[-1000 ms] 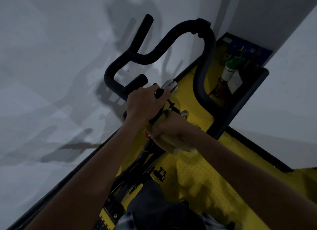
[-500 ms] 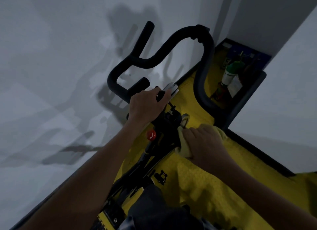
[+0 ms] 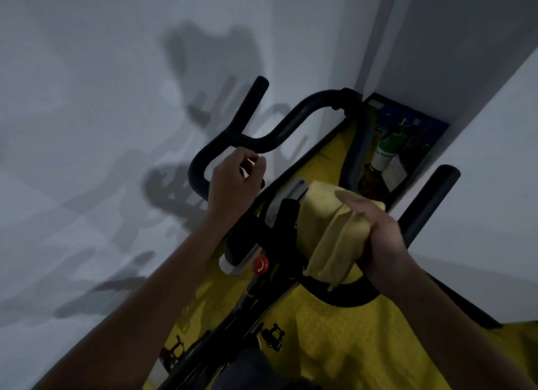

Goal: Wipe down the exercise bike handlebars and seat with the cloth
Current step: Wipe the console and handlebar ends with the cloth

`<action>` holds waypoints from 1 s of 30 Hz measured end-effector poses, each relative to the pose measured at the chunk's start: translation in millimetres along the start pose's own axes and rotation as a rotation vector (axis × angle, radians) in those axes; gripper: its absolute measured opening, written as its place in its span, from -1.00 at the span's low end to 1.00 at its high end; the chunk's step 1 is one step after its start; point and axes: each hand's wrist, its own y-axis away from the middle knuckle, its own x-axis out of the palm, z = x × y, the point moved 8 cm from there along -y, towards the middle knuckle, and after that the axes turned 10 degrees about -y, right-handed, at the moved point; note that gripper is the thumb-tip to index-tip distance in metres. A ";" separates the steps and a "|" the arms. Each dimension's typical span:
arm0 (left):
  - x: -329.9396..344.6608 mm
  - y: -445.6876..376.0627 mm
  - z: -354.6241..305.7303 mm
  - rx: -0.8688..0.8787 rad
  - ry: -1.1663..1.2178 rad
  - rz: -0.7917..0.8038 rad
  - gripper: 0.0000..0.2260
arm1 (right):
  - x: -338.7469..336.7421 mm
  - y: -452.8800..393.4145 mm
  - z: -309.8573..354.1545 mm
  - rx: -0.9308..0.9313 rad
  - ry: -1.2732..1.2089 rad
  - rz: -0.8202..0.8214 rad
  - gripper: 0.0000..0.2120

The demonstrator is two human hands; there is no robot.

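Gripping yellow cloth [image 3: 334,229] over handlebars [image 3: 279,130], right hand [image 3: 381,241] (left hand [image 3: 233,183] loosely curled, empty).

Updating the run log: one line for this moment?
stage: wiping handlebars | right hand: grips cloth on bar | left hand: fingers curled, at left bar

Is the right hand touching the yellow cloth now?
Touching. The head view shows the right hand gripping the yellow cloth, its fingers wrapped over the folded fabric draped on the handlebar.
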 end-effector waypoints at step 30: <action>87.4 36.4 -39.7 -0.183 -0.146 0.357 -0.62 | 63.7 -120.3 126.1 -1.105 0.976 -0.201 -0.32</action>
